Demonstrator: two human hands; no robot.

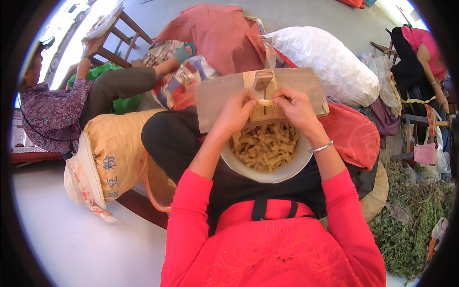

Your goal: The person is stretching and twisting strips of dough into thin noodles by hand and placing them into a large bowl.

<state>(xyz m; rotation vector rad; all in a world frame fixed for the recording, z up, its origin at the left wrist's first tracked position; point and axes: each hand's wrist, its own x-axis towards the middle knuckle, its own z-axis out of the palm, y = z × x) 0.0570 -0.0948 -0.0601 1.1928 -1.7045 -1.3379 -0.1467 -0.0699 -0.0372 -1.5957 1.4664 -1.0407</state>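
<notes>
My left hand [239,110] and my right hand [295,107] are both closed in a pinch, facing each other. Between their fingertips runs a short pale strip [265,102], one end in each hand. It lies across the middle of a wooden board [215,95], where a lighter wooden block with a slot and a thin upright rod [264,83] is set. Under the board's near edge, a white bowl [283,178] rests on my lap. Many curled yellow-brown pieces [265,146] fill it. My fingertips partly hide the strip's ends.
A tan sack [122,158] stands at my left, near a seated person [52,115]. Ahead lie a red cloth [215,38] and a full white sack [325,62]. A red towel [351,136], dried plants [411,220] and another person [425,52] are at right.
</notes>
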